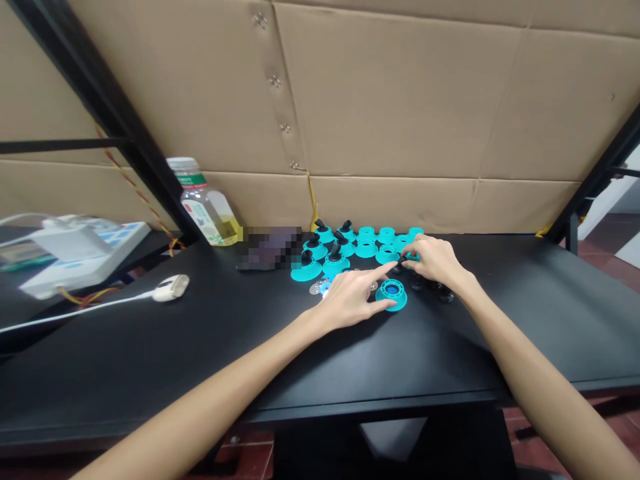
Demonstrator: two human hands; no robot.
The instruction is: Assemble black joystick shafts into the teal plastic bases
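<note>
My right hand [435, 260] pinches a small black piece [401, 264] above several turquoise plastic bases [367, 248], which stand in a group on the black table [150, 360]. My left hand [347, 300] reaches in from the lower left, its index fingertip close to that black piece. Its thumb touches a turquoise ring base with a blue centre [391, 297]. Some bases carry black joystick-like shafts [335, 253]. Several loose black parts [430, 285] lie below my right hand, and small metal discs [316, 288] lie beside my left hand, partly hidden by it.
A blurred dark flat object [269, 248] and a plastic bottle with yellow liquid [204, 203] stand left of the parts. Further left are a white computer mouse [171, 288] with its cable and a white boxy device [85, 257]. Cardboard sheets [400, 100] line the back.
</note>
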